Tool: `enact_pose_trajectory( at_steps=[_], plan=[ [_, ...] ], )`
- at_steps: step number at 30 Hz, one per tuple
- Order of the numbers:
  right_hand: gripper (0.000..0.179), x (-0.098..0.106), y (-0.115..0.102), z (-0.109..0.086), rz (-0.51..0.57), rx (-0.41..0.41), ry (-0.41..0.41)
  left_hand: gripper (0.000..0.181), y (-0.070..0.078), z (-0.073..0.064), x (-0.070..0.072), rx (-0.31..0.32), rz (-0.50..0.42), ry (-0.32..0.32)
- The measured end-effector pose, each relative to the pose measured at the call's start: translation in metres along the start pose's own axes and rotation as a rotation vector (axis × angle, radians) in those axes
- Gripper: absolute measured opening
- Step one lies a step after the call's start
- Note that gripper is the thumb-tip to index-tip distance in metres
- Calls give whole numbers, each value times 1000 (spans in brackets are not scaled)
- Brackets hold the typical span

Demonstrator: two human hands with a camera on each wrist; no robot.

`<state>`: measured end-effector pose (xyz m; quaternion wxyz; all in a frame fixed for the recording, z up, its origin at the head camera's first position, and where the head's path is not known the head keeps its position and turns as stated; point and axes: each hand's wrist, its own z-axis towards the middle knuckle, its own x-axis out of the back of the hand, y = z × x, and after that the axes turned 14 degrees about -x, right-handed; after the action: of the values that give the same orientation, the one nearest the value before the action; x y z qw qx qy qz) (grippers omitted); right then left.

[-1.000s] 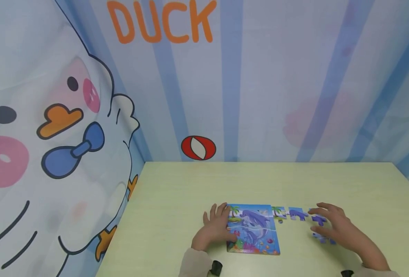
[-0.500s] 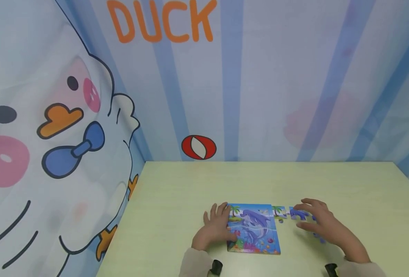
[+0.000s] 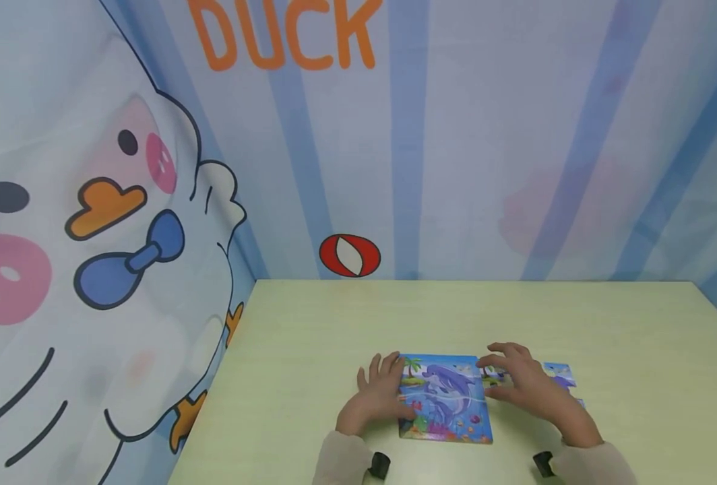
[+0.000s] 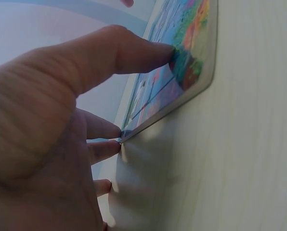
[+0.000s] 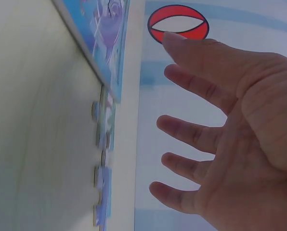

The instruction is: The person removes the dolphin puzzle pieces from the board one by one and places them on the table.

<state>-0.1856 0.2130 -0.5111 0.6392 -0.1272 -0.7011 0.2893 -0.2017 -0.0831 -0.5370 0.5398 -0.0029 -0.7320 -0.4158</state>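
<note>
A jigsaw puzzle (image 3: 446,397) with two dolphins lies flat on the table. My left hand (image 3: 375,397) rests at its left side, fingers spread. In the left wrist view, the thumb (image 4: 143,57) lies on the picture and two fingertips touch the edge. My right hand (image 3: 525,385) hovers over the puzzle's right edge, fingers spread apart and holding nothing. Partly hidden under it is a puzzle piece with a palm tree (image 3: 488,371). Further right lies another puzzle piece (image 3: 557,372), and the right wrist view shows pieces (image 5: 104,190) lined up beyond the puzzle's corner.
The pale table (image 3: 310,337) reaches back to a striped cloth wall (image 3: 468,135) with printed letters and a red ball. A duck-print cloth (image 3: 152,323) hangs along the left side.
My right hand has moved left, from over the far pieces to the puzzle's right edge, uncovering the pieces on the right. The left hand and the puzzle stay in place.
</note>
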Motion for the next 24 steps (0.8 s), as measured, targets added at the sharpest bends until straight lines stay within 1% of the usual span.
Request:
enact_pose_trajectory(
  at_steps=[6, 12, 16, 20, 24],
  plan=[
    [24, -8, -14, 5, -9, -17, -43, 100, 0, 0, -1, 4, 2, -1],
    [18, -21, -23, 10, -43, 22, -36, 100, 1, 0, 1, 10, -5, 1],
    [16, -32, -27, 12, -82, 33, -53, 100, -1, 0, 0, 4, -5, 7],
    [14, -39, -31, 11, -95, 23, -79, 93, -2, -2, 0, -14, -30, 26],
    [14, -41, -36, 11, -106, 12, -84, 80, -3, -3, 1, -35, -78, 50]
  ],
)
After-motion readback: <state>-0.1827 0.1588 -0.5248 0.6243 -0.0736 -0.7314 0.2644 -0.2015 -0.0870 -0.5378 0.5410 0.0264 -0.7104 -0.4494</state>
